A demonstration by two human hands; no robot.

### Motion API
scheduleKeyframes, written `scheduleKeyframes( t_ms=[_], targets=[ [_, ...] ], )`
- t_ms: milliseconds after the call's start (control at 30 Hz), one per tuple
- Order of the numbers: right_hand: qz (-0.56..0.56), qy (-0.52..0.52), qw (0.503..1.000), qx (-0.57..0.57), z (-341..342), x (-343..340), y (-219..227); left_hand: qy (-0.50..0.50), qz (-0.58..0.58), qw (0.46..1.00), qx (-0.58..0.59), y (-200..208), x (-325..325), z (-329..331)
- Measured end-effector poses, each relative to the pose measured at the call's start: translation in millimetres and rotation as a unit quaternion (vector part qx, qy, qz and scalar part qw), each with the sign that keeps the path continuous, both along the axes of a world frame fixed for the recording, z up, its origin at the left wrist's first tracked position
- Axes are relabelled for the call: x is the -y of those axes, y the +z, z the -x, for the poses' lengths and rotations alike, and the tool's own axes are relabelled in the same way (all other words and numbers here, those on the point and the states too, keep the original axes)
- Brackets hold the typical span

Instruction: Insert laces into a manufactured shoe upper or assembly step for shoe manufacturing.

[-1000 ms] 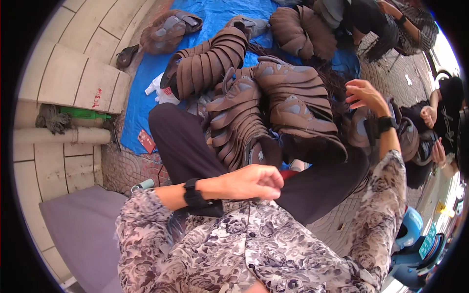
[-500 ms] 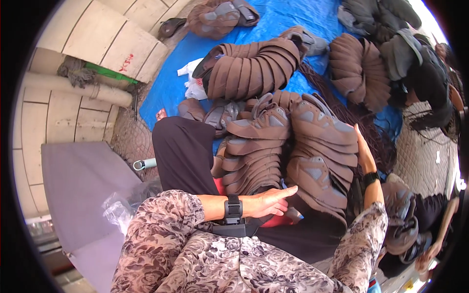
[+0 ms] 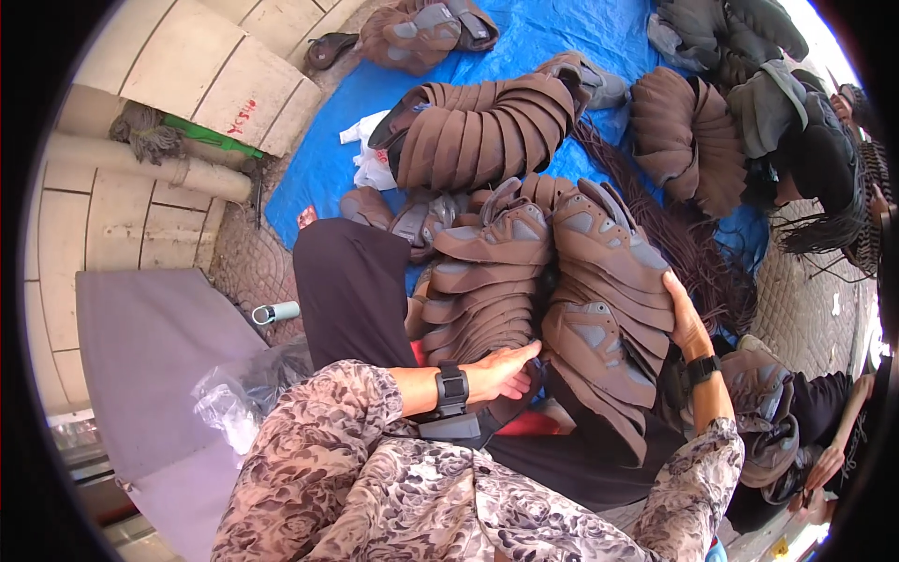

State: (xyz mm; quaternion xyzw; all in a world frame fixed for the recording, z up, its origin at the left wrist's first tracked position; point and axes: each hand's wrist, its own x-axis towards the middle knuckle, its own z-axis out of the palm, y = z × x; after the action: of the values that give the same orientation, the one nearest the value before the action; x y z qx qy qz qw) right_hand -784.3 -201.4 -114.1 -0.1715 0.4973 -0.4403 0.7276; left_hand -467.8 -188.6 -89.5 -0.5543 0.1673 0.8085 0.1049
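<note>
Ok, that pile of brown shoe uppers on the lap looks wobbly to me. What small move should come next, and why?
Probably slide the left hand further under the lower left stack of brown shoe uppers. The right hand already braces the right stack from the side, while the left hand only touches the bottom edge, and both stacks lean fanned across the lap.

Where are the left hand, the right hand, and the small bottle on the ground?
left hand (image 3: 504, 370), head view, back of the hand.
right hand (image 3: 686, 318), head view, back of the hand against the brown shoe uppers (image 3: 599, 281).
small bottle (image 3: 276, 313), head view, middle of its body.
</note>
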Motion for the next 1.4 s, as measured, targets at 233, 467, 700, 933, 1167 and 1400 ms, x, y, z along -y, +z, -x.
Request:
scheduleKeyframes(
  t_ms=[233,467,700,933,1167,1400],
  targets=[
    [0.131,0.006,0.98,-0.152,-30.0,-29.8,56.1,-0.077,0.194,0.977,0.036,0.8,-15.1,-7.6],
    [0.224,-0.099,0.924,-0.293,-33.9,-64.6,146.4,-0.108,0.597,0.793,-0.053,60.9,22.7,-25.0],
    [0.234,-0.216,0.852,-0.415,-108.7,-95.1,185.2,-0.284,0.662,0.691,-0.057,109.1,135.0,-45.7],
    [0.103,-0.157,0.838,-0.512,-193.7,-99.4,-2.7,-0.488,0.645,0.579,0.104,56.1,126.8,-58.4],
    [0.053,-0.156,0.883,-0.44,-218.4,-98.8,21.8,-0.348,0.638,0.686,-0.023,82.0,141.0,14.0],
    [0.099,-0.253,0.833,-0.481,-255.2,-122.0,12.6,-0.305,0.33,0.856,-0.255,36.6,149.8,80.6]
  ],
)
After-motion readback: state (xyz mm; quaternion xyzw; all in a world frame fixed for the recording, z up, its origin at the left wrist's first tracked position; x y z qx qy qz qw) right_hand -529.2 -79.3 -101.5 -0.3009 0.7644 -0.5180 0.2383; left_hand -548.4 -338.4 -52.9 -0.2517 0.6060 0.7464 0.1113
